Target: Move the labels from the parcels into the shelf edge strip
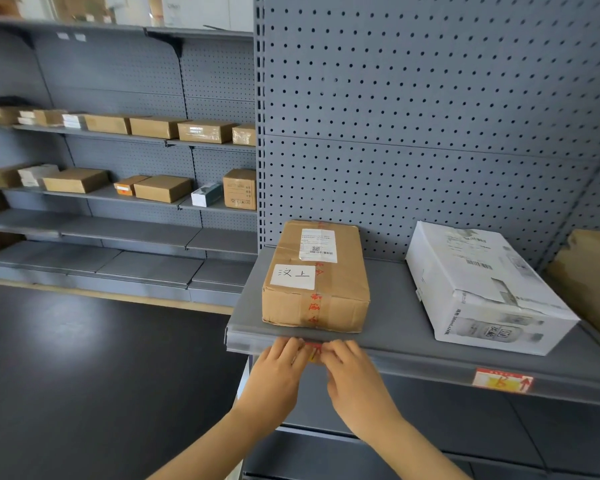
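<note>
Pinching red label (313, 348) from both ends, left hand (278, 368) and right hand (352, 372) seat it in shelf edge strip (257, 342) along shelf (392, 306) front edge, just below brown parcel (316, 282), likely so tag matches parcel.

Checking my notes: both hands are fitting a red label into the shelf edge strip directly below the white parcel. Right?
No. The head view shows the left hand and right hand fitting the red label into the shelf edge strip directly below the brown parcel; the white parcel sits further right.
</note>
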